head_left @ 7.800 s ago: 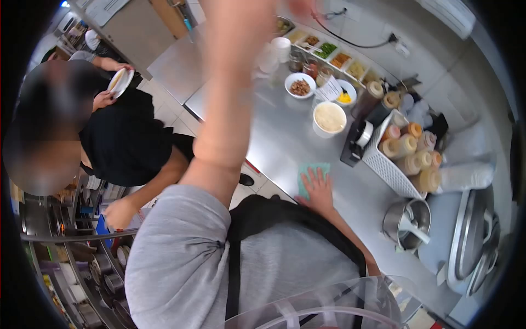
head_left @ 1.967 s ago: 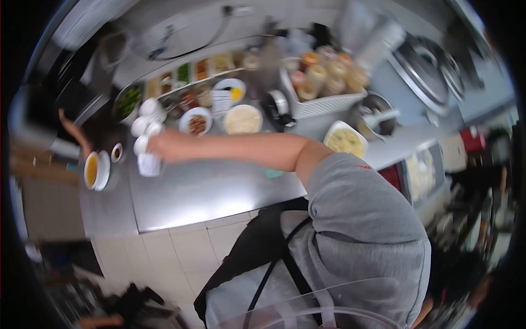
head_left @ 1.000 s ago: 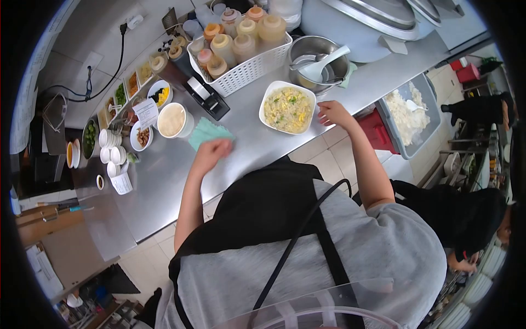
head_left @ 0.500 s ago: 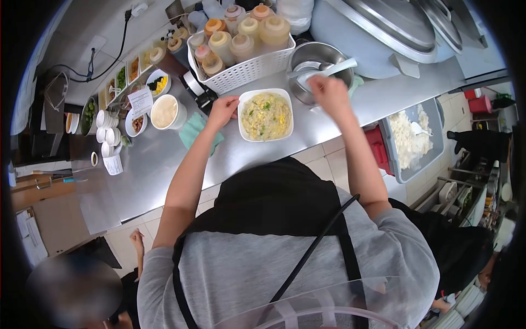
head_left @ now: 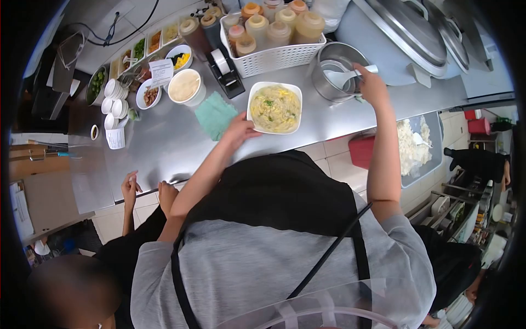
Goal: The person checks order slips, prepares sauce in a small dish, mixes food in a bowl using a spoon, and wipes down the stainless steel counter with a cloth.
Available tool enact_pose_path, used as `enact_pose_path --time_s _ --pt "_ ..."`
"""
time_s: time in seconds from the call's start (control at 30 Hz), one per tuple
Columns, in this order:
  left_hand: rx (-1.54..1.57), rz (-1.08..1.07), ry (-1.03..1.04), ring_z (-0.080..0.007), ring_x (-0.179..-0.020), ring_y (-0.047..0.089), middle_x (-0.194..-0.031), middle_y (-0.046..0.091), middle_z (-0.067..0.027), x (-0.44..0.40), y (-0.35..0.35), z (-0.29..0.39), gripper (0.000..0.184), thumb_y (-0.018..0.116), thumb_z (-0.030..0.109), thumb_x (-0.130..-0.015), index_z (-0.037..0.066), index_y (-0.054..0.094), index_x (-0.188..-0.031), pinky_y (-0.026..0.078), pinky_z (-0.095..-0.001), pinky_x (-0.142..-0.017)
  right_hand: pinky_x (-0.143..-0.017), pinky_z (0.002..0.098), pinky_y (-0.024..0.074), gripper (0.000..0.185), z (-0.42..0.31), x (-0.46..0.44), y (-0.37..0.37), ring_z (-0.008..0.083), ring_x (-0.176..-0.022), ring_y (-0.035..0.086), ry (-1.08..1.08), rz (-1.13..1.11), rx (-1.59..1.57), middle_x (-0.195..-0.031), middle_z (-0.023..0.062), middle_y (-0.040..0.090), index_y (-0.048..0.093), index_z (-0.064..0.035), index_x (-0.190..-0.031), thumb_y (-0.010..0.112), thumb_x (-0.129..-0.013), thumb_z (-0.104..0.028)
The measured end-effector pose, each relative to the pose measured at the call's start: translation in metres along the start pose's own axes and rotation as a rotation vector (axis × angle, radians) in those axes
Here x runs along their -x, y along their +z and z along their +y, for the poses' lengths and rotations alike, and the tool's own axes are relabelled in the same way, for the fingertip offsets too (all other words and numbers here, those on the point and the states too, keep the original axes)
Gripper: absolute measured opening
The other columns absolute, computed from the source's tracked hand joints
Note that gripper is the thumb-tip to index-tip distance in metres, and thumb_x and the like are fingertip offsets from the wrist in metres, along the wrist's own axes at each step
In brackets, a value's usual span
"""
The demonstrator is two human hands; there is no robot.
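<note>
A square white bowl (head_left: 251, 98) of fried rice (head_left: 274, 109) with yellow egg and green bits sits on the steel counter in front of me. My left hand (head_left: 241, 131) grips the bowl's near left corner. To the right stands a steel pot (head_left: 342, 97), with a white rice paddle (head_left: 338, 78) resting across its mouth, blade inside. My right hand (head_left: 373, 90) is at the pot's right rim, fingers closed over the paddle's handle. Part of that grip is hidden. A green cloth (head_left: 216, 115) lies left of the bowl, below a black tape dispenser (head_left: 226, 74).
A white basket (head_left: 274, 61) of squeeze bottles stands behind the bowl. Tubs and small bowls of toppings (head_left: 148, 94) line the left. A large lidded cooker (head_left: 383, 33) sits at back right, above a bin of rice (head_left: 435, 156). Another person's hands (head_left: 130, 189) are at the counter's left front.
My right hand has moved from in front of the pot to the paddle's handle. My left hand has shifted down to the bowl's near corner; the egg is now toward the bowl's far side.
</note>
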State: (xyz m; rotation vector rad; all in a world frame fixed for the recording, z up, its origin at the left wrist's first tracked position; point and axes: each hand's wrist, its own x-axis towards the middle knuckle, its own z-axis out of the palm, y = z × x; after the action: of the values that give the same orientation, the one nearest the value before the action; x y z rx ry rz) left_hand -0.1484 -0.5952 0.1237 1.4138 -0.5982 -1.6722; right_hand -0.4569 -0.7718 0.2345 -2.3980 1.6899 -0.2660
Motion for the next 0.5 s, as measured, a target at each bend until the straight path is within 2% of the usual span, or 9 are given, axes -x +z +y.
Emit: enact_pose_path --time_s 0.03,0.07,0.13,0.2,0.23,0.3,0.37,0.47,0.5 --pt "0.165 -0.04 -0.05 -0.0253 -0.09 0.058 -0.107 0.052 -0.0148 0.007 0.002 -0.008 0.04 0.039 -0.003 -0.077 0.001 0.036 -0.117 0.05 -0.0347 -0.077 -0.058 0.0323 0.0475 0.035 -0.006 0.011 -0.002 0.0211 -0.064 0.061 -0.073 0.201 0.222 -0.069 0.0126 0.061 0.057 -0.0074 -0.106 0.052 -0.072 0.0" --pt "0.33 -0.084 -0.098 -0.0285 -0.096 0.056 -0.112 0.05 -0.016 0.01 0.004 -0.013 0.042 0.039 -0.002 -0.08 0.002 0.03 -0.121 0.047 -0.038 -0.085 -0.058 0.0323 0.0475 0.035 -0.012 0.023 -0.004 0.0211 -0.064 0.061 -0.078 0.2 0.229 -0.069 0.0126 0.061 0.057 -0.0074 -0.106 0.052 -0.072 0.0" --pt "0.407 -0.118 -0.114 -0.0297 -0.098 0.055 -0.113 0.049 -0.017 0.013 0.009 -0.013 0.041 0.038 -0.002 -0.08 0.002 0.029 -0.12 0.045 -0.0389 -0.087 -0.062 0.0289 0.0461 0.036 -0.026 0.046 -0.007 0.0171 -0.068 0.059 -0.034 0.36 -0.032 -0.073 0.0096 0.061 0.055 -0.0115 -0.111 0.049 -0.077 0.001" --pt "0.487 -0.152 -0.136 -0.031 -0.1 0.053 -0.114 0.047 -0.018 0.015 0.011 -0.016 0.04 0.038 -0.003 -0.081 0.002 0.028 -0.119 0.043 -0.0398 -0.089 -0.062 0.0325 0.045 0.043 -0.047 0.075 0.003 0.0252 -0.064 0.058 -0.05 0.274 -0.435 -0.072 0.0145 0.058 0.054 -0.0083 -0.112 0.043 -0.074 0.009" --pt "0.483 -0.152 -0.135 -0.0305 -0.102 0.052 -0.115 0.047 -0.0177 0.014 0.012 -0.017 0.039 0.039 -0.003 -0.081 0.002 0.029 -0.118 0.043 -0.04 -0.09 -0.062 0.0296 0.0446 0.045 -0.057 0.09 0.014 0.0227 -0.063 0.055 -0.11 0.23 -0.462 -0.07 0.0128 0.055 0.053 -0.0084 -0.113 0.042 -0.074 0.011" --pt "0.483 -0.156 -0.131 -0.0301 -0.104 0.051 -0.115 0.047 -0.0174 0.013 0.012 -0.017 0.038 0.041 -0.002 -0.081 0.001 0.03 -0.117 0.042 -0.0401 -0.091 -0.063 0.0307 0.0455 0.046 -0.077 0.114 0.043 0.021 -0.063 0.055 -0.05 0.128 -0.488 -0.07 0.0127 0.055 0.053 -0.0081 -0.114 0.043 -0.073 0.011" --pt "0.482 -0.231 -0.135 -0.0304 -0.098 0.054 -0.112 0.047 -0.0186 0.013 0.011 -0.019 0.037 0.044 -0.002 -0.081 -0.001 0.029 -0.115 0.046 -0.0393 -0.086 -0.062 0.0317 0.0457 0.047 -0.081 0.123 0.084 0.0227 -0.063 0.056 -0.097 0.167 -0.534 -0.072 0.0128 0.056 0.054 -0.0097 -0.112 0.046 -0.071 0.011" --pt "0.446 -0.219 -0.143 -0.03 -0.099 0.054 -0.111 0.048 -0.0184 0.011 0.013 -0.021 0.037 0.045 -0.002 -0.081 -0.002 0.029 -0.114 0.046 -0.0387 -0.086 -0.062 0.0293 0.0447 0.041 -0.094 0.12 0.107 0.0197 -0.062 0.054 -0.088 0.139 -0.516 -0.071 0.0122 0.056 0.053 -0.0104 -0.114 0.046 -0.078 0.006" --pt "0.45 -0.214 -0.142 -0.03 -0.099 0.054 -0.111 0.048 -0.0184 0.011 0.012 -0.023 0.037 0.045 -0.002 -0.081 -0.002 0.029 -0.114 0.046 -0.0387 -0.086 -0.059 0.033 0.0446 0.042 -0.099 0.114 0.111 0.0237 -0.061 0.054 -0.092 0.176 -0.478 -0.071 0.0126 0.055 0.054 -0.0099 -0.112 0.047 -0.074 0.007"
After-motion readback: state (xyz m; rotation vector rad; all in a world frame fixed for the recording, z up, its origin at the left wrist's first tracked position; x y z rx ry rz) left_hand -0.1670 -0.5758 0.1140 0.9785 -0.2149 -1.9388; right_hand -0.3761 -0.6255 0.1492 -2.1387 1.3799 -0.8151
